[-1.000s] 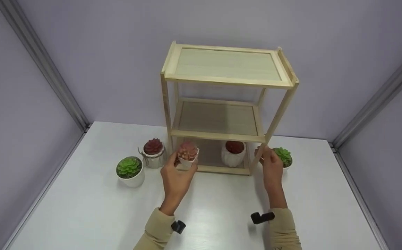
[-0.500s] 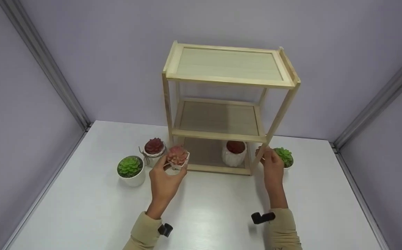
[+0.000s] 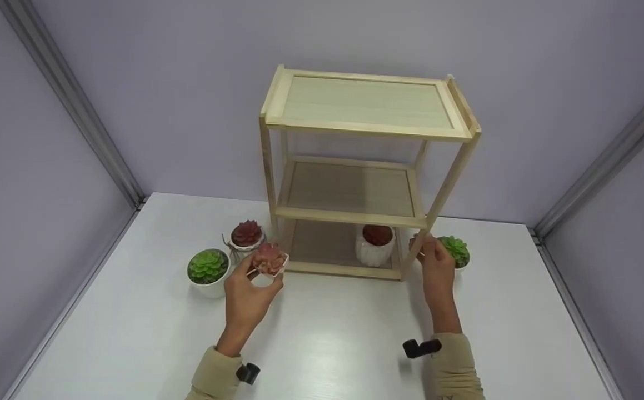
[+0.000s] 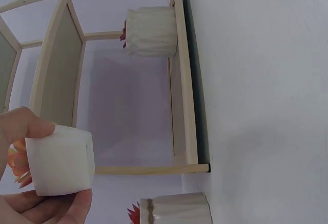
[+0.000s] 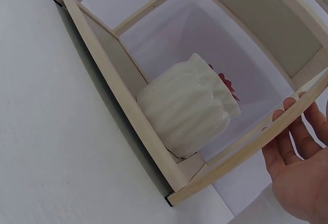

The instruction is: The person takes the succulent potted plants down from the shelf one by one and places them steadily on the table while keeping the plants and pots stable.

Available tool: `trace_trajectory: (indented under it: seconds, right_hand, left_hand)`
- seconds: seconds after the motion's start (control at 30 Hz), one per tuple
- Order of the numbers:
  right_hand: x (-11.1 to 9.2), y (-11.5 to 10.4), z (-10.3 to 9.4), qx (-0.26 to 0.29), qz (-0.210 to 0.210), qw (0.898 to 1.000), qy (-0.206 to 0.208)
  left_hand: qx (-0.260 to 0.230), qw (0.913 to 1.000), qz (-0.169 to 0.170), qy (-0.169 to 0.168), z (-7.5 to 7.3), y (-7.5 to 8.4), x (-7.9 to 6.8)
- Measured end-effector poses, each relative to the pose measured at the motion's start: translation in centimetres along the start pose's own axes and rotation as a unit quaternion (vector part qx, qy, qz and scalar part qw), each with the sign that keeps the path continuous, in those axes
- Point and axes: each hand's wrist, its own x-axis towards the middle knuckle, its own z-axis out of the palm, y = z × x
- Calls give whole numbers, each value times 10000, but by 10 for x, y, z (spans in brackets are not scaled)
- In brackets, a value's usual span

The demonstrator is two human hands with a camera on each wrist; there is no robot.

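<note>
My left hand [image 3: 256, 273] pinches a small white square pot with a pink succulent [image 3: 269, 260] just above the table, left of the shelf's front left corner. In the left wrist view the pot [image 4: 60, 160] sits between thumb and fingers. My right hand [image 3: 432, 256] grips the front right post [image 3: 414, 253] of the three-tier wooden shelf [image 3: 366, 129]; its fingers [image 5: 293, 147] wrap behind that post. A ribbed white pot with a red succulent [image 3: 375, 244] stands on the bottom tier [image 5: 187, 106].
A red succulent in a twine-wrapped jar [image 3: 245, 240] and a green succulent in a round white pot [image 3: 208, 272] stand left of the shelf. Another green succulent [image 3: 455, 251] sits right of it, behind my right hand. Purple walls enclose the white table [image 3: 344, 344].
My left hand has carried the pink succulent pot leftward and toward me, away from the bottom tier's front to beside the jar. My right hand has stayed on the post.
</note>
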Motion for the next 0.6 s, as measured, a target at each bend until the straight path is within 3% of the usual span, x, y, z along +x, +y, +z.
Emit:
trace_trajectory:
  seconds: [0.27, 0.6]
  right_hand:
    - [2, 1, 1, 170, -129, 9998, 1]
    - [3, 3, -2, 82, -101, 9999, 7]
  left_hand:
    - [129, 9998, -148, -72, -10, -11, 2]
    - [122, 9992, -247, -278, -11, -32, 5]
